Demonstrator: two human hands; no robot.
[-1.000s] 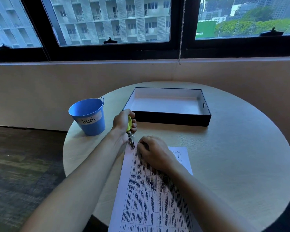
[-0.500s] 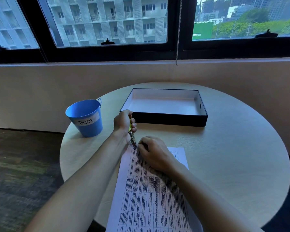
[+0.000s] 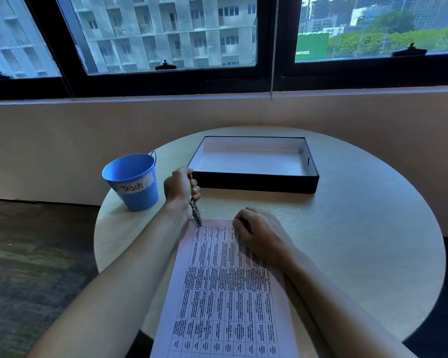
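The printed sheets [image 3: 225, 293] are laid at the near edge of the table [image 3: 360, 241] and overhang it. The metal tip of a staple remover [image 3: 195, 213] is set on their far left corner. The tool's yellow-green handle is gripped in the left hand [image 3: 180, 188]. The right hand [image 3: 260, 235] is rested on the sheets' far edge with its fingers curled; whether anything is pinched cannot be told. No staple can be made out, so the pulling is judged underway, and nothing has yet been carried to the blue trash bucket [image 3: 137, 184] at the left edge or the black box [image 3: 254, 182] at the far side. Half a second ago the right hand was just beside the tool; now it is seen well apart, toward the right.
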